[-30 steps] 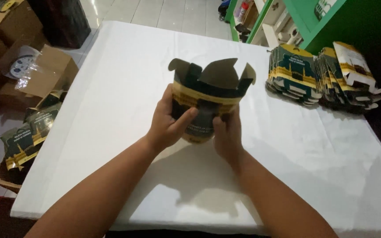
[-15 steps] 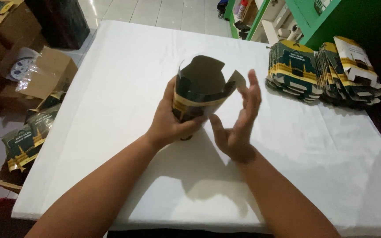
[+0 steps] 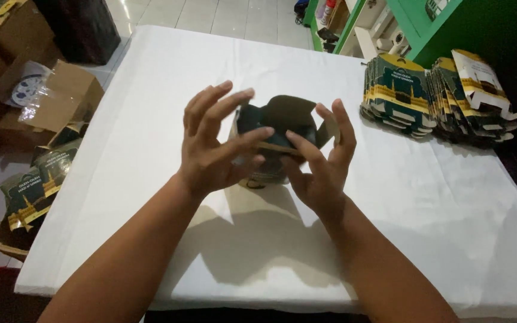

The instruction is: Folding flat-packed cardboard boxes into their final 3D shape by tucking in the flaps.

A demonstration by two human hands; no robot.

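A dark green and gold printed carton [image 3: 282, 122], opened into a tube, stands upright on the white table [image 3: 151, 119] between both hands. My left hand [image 3: 213, 146] grips its left side, thumb pressing a top flap inward. My right hand [image 3: 318, 161] holds the right side, with its thumb and forefinger on the flaps. The top flaps are partly folded down, and the brown inside of the card shows. The carton's lower part is hidden behind my hands.
Two stacks of flat printed cartons [image 3: 399, 96] [image 3: 474, 98] lie at the table's far right. Brown cardboard boxes [image 3: 61, 98] and more printed cartons [image 3: 34, 182] sit on the floor to the left. Green shelving [image 3: 384, 24] stands behind the table.
The carton has been turned and lowered. My right hand, off the carton half a second ago, has come back onto it, and both hands now push the top flaps inward.
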